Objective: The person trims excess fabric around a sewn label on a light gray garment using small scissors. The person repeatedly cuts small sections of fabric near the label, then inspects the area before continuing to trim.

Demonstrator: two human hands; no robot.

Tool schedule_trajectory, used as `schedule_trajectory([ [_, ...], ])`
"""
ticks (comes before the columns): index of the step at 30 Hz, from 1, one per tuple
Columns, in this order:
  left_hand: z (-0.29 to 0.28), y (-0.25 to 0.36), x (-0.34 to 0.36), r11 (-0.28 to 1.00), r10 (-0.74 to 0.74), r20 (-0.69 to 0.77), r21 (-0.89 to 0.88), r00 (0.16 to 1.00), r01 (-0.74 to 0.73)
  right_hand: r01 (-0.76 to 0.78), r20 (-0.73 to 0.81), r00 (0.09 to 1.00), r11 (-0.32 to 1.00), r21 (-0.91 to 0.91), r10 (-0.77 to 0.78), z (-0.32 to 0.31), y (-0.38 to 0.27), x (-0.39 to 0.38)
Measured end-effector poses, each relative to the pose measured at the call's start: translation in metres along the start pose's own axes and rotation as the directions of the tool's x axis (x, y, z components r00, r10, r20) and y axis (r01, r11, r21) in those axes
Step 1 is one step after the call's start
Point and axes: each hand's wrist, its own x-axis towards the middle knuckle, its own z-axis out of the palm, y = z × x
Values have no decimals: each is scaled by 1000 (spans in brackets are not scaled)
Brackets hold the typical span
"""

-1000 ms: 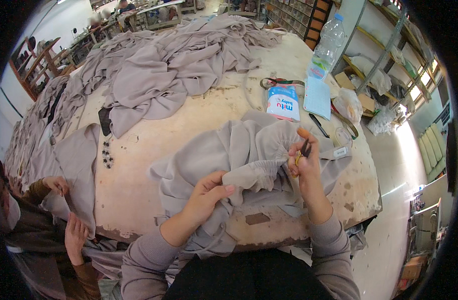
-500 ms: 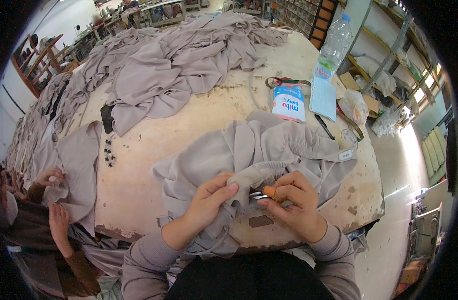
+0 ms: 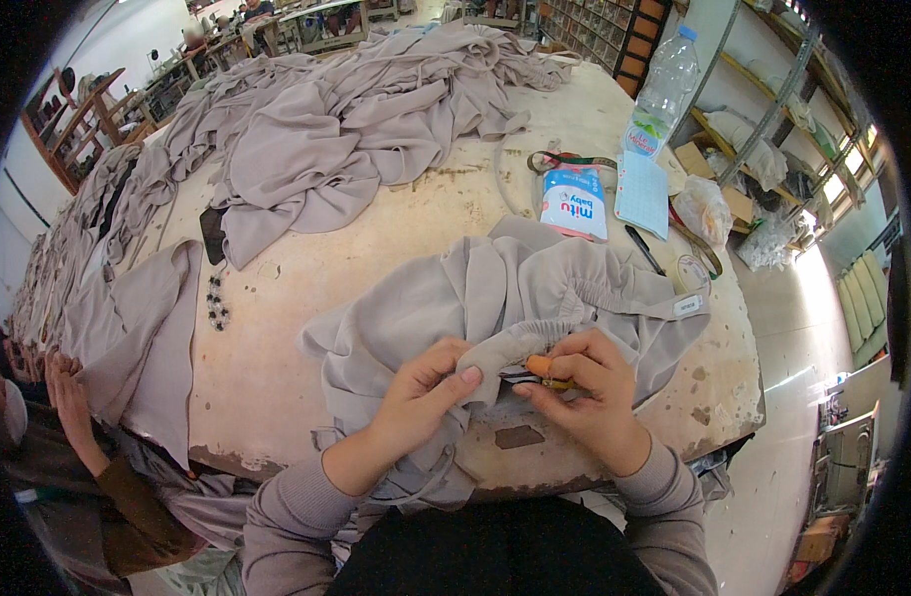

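Note:
A grey garment (image 3: pixel 406 303) with a gathered, elastic-looking band lies bunched on the table in front of me. My left hand (image 3: pixel 421 397) pinches a fold of it between thumb and fingers, near the end of the band. In my right hand (image 3: pixel 597 402) is a pair of thread snips (image 3: pixel 540 367) with an orange-yellow handle, its fingers closed round it. The metal blades point left, close to the fabric at my left thumb. Whether they touch the cloth is hard to see. A small white label (image 3: pixel 687 306) shows on the garment's right side.
A large heap of grey fabric (image 3: pixel 326 129) covers the far table. Beyond the garment stand a plastic bottle (image 3: pixel 664 89), a blue-white packet (image 3: pixel 574 204), a notepad (image 3: pixel 642 194) and a black pen (image 3: pixel 644 250). At left a co-worker's hand (image 3: pixel 70 402) handles grey cloth (image 3: pixel 157 338).
The snips have turned slightly in my right hand, showing more of the yellow handle. My left hand keeps its pinch. The co-worker's hands have shifted left along their cloth.

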Motion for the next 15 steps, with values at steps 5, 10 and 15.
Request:
schedule_trajectory([
  [5,4,3,-2,985,-51,86,166,995,36,-126,30,992,990,62,125,1,-1,-1],
  [10,-3,12,-1,962,-188,86,218,978,166,-58,58,997,995,85,54,-7,25,6],
  [15,-13,13,0,917,-120,105,392,987,70,-137,-166,975,987,88,150,-12,43,8],
])
